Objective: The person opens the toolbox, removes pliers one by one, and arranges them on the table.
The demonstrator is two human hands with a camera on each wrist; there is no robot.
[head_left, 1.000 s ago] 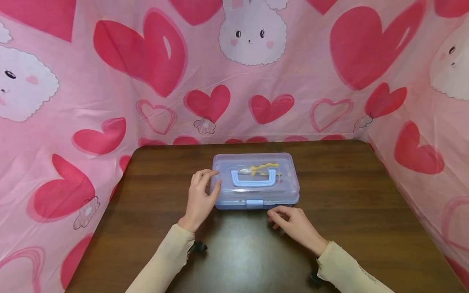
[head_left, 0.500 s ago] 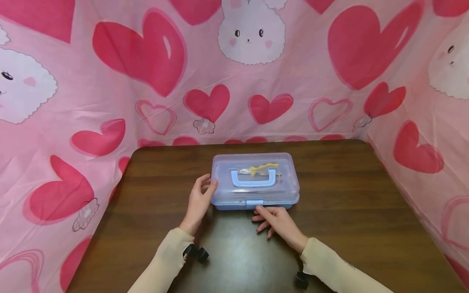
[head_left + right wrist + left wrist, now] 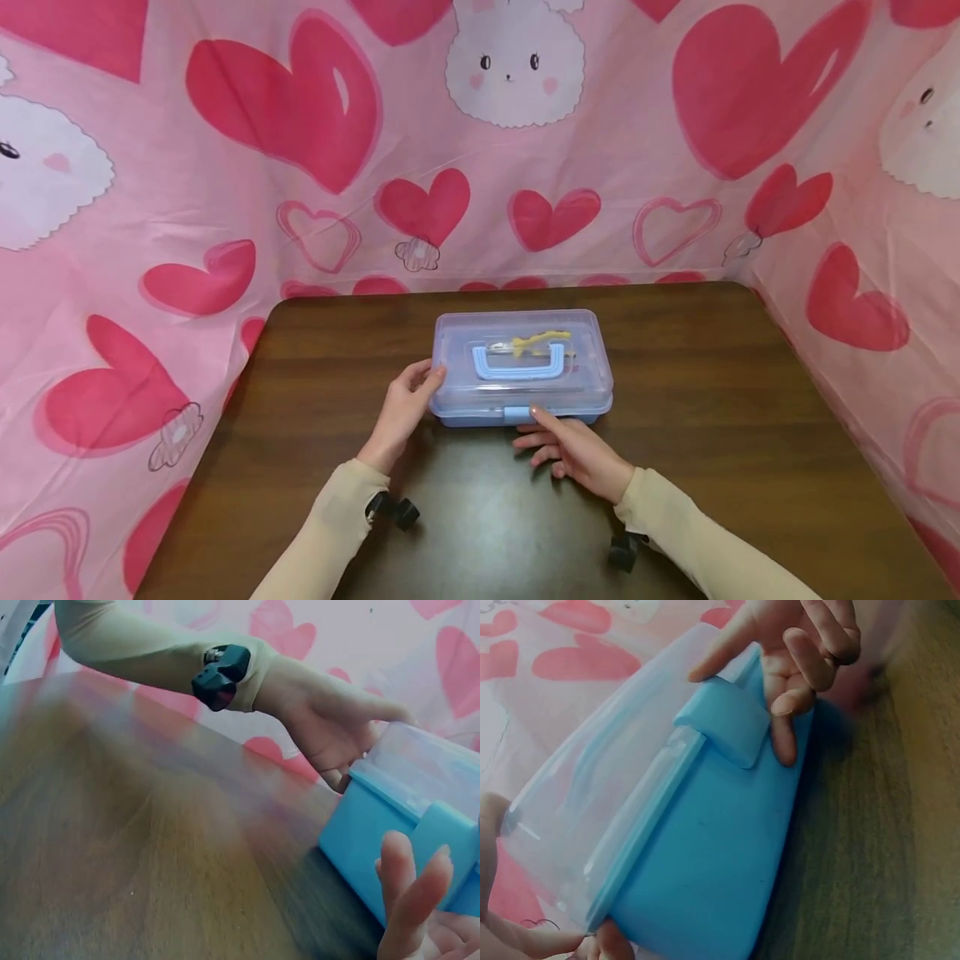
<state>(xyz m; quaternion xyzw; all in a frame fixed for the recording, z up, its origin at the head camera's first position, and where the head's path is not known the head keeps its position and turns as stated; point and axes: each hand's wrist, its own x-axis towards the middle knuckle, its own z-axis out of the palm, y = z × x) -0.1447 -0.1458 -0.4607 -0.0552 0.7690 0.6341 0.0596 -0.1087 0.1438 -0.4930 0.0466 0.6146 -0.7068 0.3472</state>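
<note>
A plastic storage box with a clear lid and a blue base stands on the table, its lid down. On the lid lies a light blue handle; a yellow-handled item shows through the plastic. My left hand holds the box's left end, thumb on the lid and fingers against the side. At the front, the thumb of my right hand touches the blue latch along its upper edge. That hand's other fingers are spread and loosely bent before the base.
The dark wooden table extends around the box. Pink cloth with hearts and rabbit faces hangs behind and at both sides. Small black devices are strapped to the wrists, below the cream sleeves.
My left hand slid from the lid's left edge down onto the box's end. My right hand moved left along the front, and its thumb came onto the latch. The box stayed put.
</note>
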